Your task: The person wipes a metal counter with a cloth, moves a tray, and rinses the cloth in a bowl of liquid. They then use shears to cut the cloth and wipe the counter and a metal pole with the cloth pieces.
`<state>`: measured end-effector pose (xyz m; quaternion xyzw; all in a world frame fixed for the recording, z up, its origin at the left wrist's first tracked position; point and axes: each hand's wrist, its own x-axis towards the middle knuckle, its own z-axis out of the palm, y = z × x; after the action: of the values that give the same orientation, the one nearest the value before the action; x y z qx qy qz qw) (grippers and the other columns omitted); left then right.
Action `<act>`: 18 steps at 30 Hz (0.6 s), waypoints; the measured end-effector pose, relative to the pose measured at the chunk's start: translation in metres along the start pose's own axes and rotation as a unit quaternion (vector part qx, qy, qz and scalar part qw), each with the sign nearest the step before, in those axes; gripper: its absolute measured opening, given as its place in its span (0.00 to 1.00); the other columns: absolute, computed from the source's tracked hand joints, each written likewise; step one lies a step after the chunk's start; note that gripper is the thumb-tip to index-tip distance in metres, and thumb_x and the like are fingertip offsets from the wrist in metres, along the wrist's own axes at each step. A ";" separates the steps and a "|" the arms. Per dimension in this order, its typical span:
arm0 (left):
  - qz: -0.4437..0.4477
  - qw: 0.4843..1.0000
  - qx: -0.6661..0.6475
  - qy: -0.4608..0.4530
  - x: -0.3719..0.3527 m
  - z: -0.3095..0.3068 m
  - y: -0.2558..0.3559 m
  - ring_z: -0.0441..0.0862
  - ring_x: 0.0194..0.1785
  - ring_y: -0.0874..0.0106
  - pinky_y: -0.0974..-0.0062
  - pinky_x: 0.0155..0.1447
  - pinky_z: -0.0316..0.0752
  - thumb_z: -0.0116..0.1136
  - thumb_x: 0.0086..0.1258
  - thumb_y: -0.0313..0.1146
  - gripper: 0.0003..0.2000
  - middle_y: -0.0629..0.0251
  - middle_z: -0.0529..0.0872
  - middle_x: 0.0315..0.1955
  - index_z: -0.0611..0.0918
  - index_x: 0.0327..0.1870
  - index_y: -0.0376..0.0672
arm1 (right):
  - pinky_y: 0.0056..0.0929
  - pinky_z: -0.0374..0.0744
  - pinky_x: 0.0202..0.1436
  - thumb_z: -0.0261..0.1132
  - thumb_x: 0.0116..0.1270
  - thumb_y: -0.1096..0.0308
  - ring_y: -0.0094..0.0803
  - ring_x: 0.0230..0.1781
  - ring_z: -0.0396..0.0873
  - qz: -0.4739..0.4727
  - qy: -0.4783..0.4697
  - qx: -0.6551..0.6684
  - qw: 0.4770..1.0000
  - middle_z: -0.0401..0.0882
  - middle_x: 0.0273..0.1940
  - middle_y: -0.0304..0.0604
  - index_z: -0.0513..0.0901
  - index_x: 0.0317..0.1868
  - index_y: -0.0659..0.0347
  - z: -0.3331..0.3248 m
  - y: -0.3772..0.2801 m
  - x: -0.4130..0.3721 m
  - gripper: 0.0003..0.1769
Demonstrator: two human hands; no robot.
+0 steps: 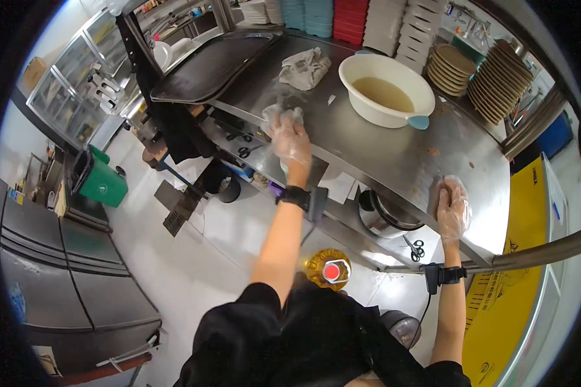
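Both my hands wear clear plastic gloves. My left hand [290, 138] is at the near edge of the steel table [361, 151], its fingers closed on a pale, crumpled cloth [271, 115]. Part of that cloth is hidden beneath the fingers. Farther back lies a second crumpled grey-white cloth [305, 68]. My right hand [454, 205] rests on the tabletop near the right front edge, fingers stretched out, holding nothing that I can see. Between and beyond the hands stands a cream basin [394, 115] with blue-grey handles and cloudy brownish liquid inside. Small brown scraps [432, 151] dot the steel.
A dark tray [213, 64] overhangs the table's left end. Stacked brown plates [500, 80] and red containers [350, 20] line the back. Beneath are a steel pot [377, 216] and scissors [417, 249]. An oil jug [319, 267] stands on the floor near my body.
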<state>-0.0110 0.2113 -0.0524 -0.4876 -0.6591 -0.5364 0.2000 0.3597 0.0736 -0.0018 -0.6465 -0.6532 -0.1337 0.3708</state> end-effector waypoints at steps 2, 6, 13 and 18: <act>-0.086 0.992 -0.084 -0.035 -0.014 -0.021 0.032 0.78 0.58 0.50 0.59 0.58 0.78 0.57 0.64 0.23 0.12 0.53 0.77 0.61 0.81 0.49 0.41 | 0.43 0.80 0.45 0.63 0.68 0.66 0.49 0.38 0.84 -0.008 -0.009 -0.015 1.000 0.86 0.44 0.50 0.86 0.49 0.52 0.001 0.003 -0.002 0.11; -0.077 0.988 -0.133 -0.026 -0.050 -0.037 0.064 0.81 0.53 0.52 0.62 0.50 0.79 0.56 0.63 0.22 0.16 0.51 0.74 0.64 0.79 0.52 0.44 | 0.43 0.81 0.46 0.62 0.70 0.63 0.48 0.40 0.85 -0.012 -0.012 -0.008 1.000 0.86 0.46 0.49 0.86 0.50 0.52 0.004 0.003 -0.001 0.11; -0.207 0.972 -0.108 0.019 -0.020 -0.001 0.031 0.71 0.66 0.42 0.57 0.65 0.70 0.51 0.73 0.31 0.25 0.41 0.59 0.73 0.67 0.72 0.45 | 0.40 0.80 0.47 0.60 0.71 0.61 0.47 0.41 0.85 -0.003 -0.044 0.027 0.999 0.86 0.47 0.48 0.86 0.52 0.55 0.007 0.012 -0.001 0.14; -0.250 0.965 -0.078 0.009 0.028 0.014 -0.011 0.65 0.69 0.40 0.54 0.71 0.64 0.52 0.72 0.30 0.26 0.36 0.60 0.71 0.66 0.72 0.44 | 0.40 0.80 0.48 0.60 0.72 0.60 0.46 0.43 0.85 -0.022 -0.045 -0.007 0.999 0.86 0.48 0.48 0.86 0.52 0.55 0.004 0.007 0.001 0.15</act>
<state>-0.0297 0.2361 -0.0408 -0.3165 -0.7146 -0.6233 0.0270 0.3652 0.0778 -0.0066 -0.6401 -0.6823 -0.1169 0.3332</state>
